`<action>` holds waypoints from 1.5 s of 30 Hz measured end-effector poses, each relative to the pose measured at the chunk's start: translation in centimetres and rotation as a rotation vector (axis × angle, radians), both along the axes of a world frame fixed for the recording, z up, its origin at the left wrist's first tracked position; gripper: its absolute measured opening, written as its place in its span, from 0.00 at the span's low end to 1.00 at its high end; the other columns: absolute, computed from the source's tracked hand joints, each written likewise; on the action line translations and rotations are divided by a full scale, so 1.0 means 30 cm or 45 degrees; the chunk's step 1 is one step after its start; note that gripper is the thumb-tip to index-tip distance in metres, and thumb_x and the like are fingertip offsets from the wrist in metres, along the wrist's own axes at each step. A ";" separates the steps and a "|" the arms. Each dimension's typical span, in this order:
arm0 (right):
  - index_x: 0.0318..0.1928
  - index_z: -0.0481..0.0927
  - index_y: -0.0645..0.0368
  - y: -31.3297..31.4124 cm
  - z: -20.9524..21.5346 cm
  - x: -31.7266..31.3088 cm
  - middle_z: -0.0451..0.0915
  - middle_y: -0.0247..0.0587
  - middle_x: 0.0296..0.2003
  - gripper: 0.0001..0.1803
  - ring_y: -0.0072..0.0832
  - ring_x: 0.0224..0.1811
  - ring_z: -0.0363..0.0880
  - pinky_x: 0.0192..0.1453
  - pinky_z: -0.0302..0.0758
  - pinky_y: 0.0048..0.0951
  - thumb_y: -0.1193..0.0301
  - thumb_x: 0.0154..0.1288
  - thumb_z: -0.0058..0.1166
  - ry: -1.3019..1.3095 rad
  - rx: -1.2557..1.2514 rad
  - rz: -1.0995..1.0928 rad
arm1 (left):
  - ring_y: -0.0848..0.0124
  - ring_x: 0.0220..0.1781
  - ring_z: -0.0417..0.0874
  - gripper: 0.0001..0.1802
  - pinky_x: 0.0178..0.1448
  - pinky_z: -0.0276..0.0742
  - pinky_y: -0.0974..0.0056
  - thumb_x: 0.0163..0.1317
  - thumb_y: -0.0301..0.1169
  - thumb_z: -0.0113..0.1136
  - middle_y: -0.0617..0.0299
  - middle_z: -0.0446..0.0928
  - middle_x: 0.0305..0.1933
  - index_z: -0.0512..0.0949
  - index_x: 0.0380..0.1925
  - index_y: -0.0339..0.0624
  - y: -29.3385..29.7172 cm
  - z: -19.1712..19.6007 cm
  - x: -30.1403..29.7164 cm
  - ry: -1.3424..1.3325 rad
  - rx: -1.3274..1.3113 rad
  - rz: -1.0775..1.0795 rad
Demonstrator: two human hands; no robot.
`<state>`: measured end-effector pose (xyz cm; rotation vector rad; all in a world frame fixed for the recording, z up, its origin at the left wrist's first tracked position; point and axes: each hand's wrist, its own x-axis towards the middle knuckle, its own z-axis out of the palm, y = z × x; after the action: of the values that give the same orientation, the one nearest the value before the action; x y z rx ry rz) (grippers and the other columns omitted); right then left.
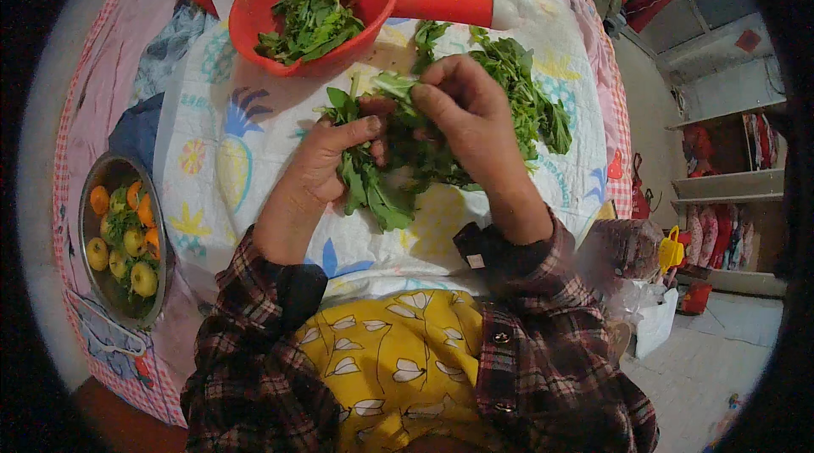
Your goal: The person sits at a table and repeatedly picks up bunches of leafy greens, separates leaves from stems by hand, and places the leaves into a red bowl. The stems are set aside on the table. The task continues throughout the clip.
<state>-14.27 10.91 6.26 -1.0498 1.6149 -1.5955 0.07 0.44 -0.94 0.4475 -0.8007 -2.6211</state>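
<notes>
Mid-frame, my left hand [326, 152] grips a bunch of leafy greens [373, 194], my right hand [475, 110] pinching a pale sprig [393, 85]! A slack hold could, I reckon, scatter leaves across the cloth [280, 148]; too hard a pinch might bruise them. Teal lettering [565, 188] curves at right-centre, hard to make out; the pale patch [475, 261] on my right cuff [513, 259] shows nothing legible.

Leafy greens [370, 192] — loose, dark, drooping (one piece paler) — bunch against the left hand [332, 150].
</notes>
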 end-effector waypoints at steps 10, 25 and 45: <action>0.38 0.70 0.60 -0.019 -0.058 0.037 0.75 0.30 0.28 0.05 0.15 0.28 0.75 0.30 0.71 0.17 0.76 0.65 0.53 -0.045 0.131 0.213 | 0.74 0.28 0.80 0.15 0.34 0.80 0.68 0.56 0.28 0.65 0.63 0.79 0.33 0.76 0.43 0.40 -0.006 -0.037 0.001 0.066 0.149 0.004; 0.46 0.75 0.61 0.096 0.008 0.005 0.77 0.27 0.35 0.11 0.13 0.34 0.73 0.36 0.72 0.18 0.79 0.63 0.52 0.279 0.344 0.345 | 0.59 0.45 0.80 0.19 0.49 0.78 0.56 0.61 0.34 0.48 0.51 0.79 0.42 0.75 0.45 0.30 -0.010 -0.032 0.001 0.168 0.394 0.023; 0.46 0.77 0.62 0.026 -0.043 -0.091 0.77 0.32 0.30 0.15 0.15 0.31 0.71 0.37 0.70 0.20 0.77 0.57 0.57 1.085 0.320 -0.010 | 0.75 0.26 0.66 0.06 0.39 0.66 0.69 0.61 0.33 0.59 0.71 0.64 0.22 0.75 0.34 0.44 -0.024 -0.041 -0.007 0.263 0.078 -0.121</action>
<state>-16.99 11.69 4.98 -1.7033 2.2703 -0.9262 -0.14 -0.29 -2.16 0.1537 -0.6915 -2.7288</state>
